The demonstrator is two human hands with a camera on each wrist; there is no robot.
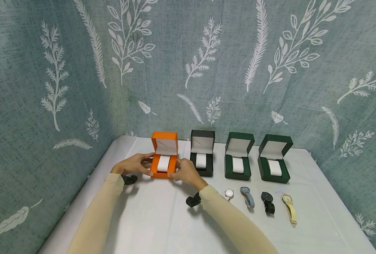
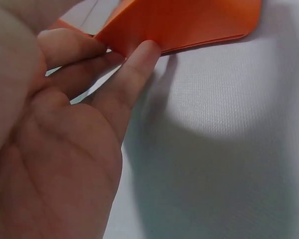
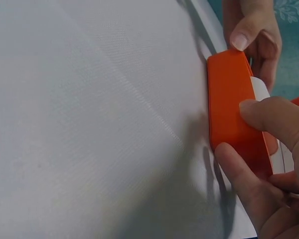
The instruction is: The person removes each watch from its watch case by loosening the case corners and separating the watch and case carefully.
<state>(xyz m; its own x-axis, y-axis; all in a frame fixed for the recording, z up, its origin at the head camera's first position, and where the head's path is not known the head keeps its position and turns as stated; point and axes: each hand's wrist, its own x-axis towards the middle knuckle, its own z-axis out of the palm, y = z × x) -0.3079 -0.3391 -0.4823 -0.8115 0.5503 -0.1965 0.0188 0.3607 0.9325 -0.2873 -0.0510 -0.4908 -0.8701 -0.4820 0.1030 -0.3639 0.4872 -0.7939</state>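
An orange watch box (image 1: 158, 175) stands at the back left of the table with its lid raised and a white cushion (image 1: 163, 164) inside. My left hand (image 1: 131, 165) holds its left side, thumb at the front corner. On the opposite side my right hand (image 1: 188, 172) grips the box, its thumb against the front wall. The right wrist view shows that thumb pressed on the orange box (image 3: 228, 99), with the left hand (image 3: 256, 37) at the far corner. In the left wrist view, left-hand fingers (image 2: 139, 62) touch the box's side.
Right of it stand a black watch box (image 1: 202, 134) and two green ones (image 1: 240, 137), (image 1: 279, 139), all raised-lidded with white cushions. In front lie a white-dialled watch (image 1: 229, 193), a blue watch (image 1: 247, 197), a black watch (image 1: 267, 197) and a yellow watch (image 1: 290, 208). Patterned cloth hangs behind.
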